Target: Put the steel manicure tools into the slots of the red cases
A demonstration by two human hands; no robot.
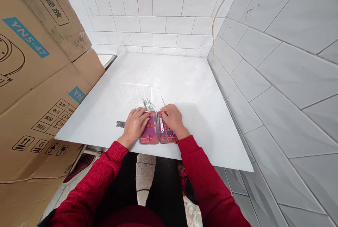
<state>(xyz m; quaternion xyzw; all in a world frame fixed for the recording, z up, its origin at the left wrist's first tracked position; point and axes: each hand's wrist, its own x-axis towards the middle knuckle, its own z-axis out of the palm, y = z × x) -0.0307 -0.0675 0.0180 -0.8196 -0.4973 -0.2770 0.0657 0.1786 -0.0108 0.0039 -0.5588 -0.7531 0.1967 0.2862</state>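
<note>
A manicure case [149, 138] lies spread apart on the table, its lining red and purple. My left hand [135, 124] grips the outer left edge of the case, fingers over its upper corner. At the top of the right half, my right hand [173, 118] is closed with bent fingers. A thin metal manicure tool [163, 100] sticks out beyond them; its lower end is hidden. Small scissors [167, 137] sit in the right half beside a white label [162, 125]. Several slim metal tools [149, 104] lie in a loose pile just behind the case.
Left of my left hand lies a flat metal piece [120, 124] on the white table [182, 75]. A large cardboard box [52, 79] stands along the left side. Tiled walls [277, 79] border the back and right, with a thin cable [214, 19] hanging in the corner.
</note>
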